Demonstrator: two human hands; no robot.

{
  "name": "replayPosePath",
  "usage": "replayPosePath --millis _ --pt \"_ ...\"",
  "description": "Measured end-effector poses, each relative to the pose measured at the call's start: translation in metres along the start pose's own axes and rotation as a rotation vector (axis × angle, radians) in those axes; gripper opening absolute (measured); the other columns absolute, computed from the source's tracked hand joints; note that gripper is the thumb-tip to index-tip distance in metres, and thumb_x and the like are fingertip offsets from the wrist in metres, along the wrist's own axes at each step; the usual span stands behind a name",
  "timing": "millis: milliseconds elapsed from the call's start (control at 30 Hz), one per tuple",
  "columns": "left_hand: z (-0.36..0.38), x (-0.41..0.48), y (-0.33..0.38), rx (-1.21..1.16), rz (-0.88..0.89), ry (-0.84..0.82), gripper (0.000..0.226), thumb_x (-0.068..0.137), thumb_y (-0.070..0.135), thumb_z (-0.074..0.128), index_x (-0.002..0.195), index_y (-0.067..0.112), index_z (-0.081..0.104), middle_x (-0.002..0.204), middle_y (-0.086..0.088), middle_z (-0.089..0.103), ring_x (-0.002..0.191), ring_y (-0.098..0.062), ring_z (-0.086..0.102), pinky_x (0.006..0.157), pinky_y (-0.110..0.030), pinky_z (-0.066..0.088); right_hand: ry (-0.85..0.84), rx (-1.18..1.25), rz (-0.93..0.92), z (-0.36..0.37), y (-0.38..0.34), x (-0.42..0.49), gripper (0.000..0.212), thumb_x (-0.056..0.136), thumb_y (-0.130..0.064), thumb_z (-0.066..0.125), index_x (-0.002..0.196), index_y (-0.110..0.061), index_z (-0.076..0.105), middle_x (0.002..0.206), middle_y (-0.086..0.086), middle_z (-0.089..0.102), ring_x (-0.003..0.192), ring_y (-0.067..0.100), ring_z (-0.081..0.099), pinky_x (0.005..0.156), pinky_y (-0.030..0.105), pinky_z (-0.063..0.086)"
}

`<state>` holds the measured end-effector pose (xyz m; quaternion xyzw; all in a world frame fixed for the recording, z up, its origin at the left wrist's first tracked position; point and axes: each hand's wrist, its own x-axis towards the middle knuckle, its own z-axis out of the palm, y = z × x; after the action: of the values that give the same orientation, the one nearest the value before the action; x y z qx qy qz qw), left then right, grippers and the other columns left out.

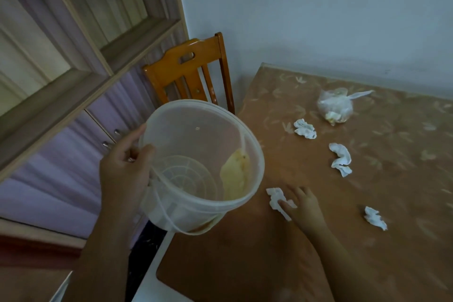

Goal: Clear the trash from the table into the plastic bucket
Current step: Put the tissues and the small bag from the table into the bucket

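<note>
You've barely started: only a yellowish scrap (235,174) lies inside the plastic bucket (186,213), while three more tissue wads (340,159) and a knotted plastic bag (335,105) wait on the table (257,272) at centre right and upper right of the frame. Your left hand (125,162) holds the bucket in mid-frame, just off the table's left edge, tilted toward you, with thumb and fingers curled over its rim. Your right hand (304,203) reaches in from lower right, palm down, bent fingers and thumb pinching the crumpled tissue (277,197) nearest the bucket.
</note>
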<state>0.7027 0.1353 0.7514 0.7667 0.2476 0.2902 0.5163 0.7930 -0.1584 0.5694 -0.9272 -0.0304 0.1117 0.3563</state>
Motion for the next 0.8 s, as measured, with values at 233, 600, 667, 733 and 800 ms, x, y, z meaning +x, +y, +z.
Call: replayPosePath --millis 233,600,667,733,800 --pt "-0.006 -0.004 -0.004 0.023 0.005 0.047 0.043 0.081 0.011 0.058 0.102 0.049 0.062 0.054 0.017 0.052 0.042 0.000 0.046 0.040 -0.013 0.041 -0.101 -0.201 -0.040 0.023 0.013 0.003 0.057 0.083 -0.040 0.059 0.135 -0.027 0.041 0.133 0.002 0.046 0.122 0.024 0.042 0.110 0.049 0.016" --pt "-0.013 -0.010 -0.006 0.017 -0.024 0.079 0.039 0.083 0.009 0.058 0.113 0.033 0.063 0.060 0.001 0.047 0.044 -0.001 0.046 0.042 -0.015 0.044 -0.030 -0.114 -0.015 0.034 0.025 -0.002 0.037 0.082 -0.026 0.063 0.117 -0.015 0.061 0.111 0.010 0.051 0.108 0.027 0.042 0.091 0.035 0.030" --pt "-0.013 -0.012 -0.006 -0.001 -0.030 0.067 0.039 0.083 0.010 0.059 0.111 0.036 0.063 0.061 0.001 0.046 0.044 0.000 0.045 0.043 -0.014 0.044 -0.020 -0.067 0.006 0.033 0.027 -0.007 0.035 0.081 -0.020 0.064 0.116 -0.014 0.062 0.107 0.008 0.048 0.107 0.024 0.037 0.085 0.035 0.039" --pt "-0.012 -0.012 -0.007 -0.009 -0.035 0.058 0.038 0.083 0.011 0.059 0.111 0.037 0.063 0.063 0.000 0.045 0.044 0.000 0.044 0.044 -0.014 0.044 0.001 -0.039 0.008 0.033 0.028 -0.012 0.034 0.080 -0.017 0.065 0.114 -0.012 0.063 0.103 0.007 0.047 0.109 0.024 0.037 0.083 0.035 0.042" --pt "-0.010 -0.013 -0.007 -0.014 -0.038 0.052 0.038 0.083 0.012 0.060 0.111 0.038 0.063 0.066 -0.001 0.046 0.046 0.000 0.044 0.045 -0.014 0.044 0.023 0.000 0.027 0.034 0.030 -0.017 0.033 0.079 -0.013 0.066 0.112 -0.008 0.063 0.102 0.009 0.049 0.114 0.029 0.041 0.081 0.032 0.041"
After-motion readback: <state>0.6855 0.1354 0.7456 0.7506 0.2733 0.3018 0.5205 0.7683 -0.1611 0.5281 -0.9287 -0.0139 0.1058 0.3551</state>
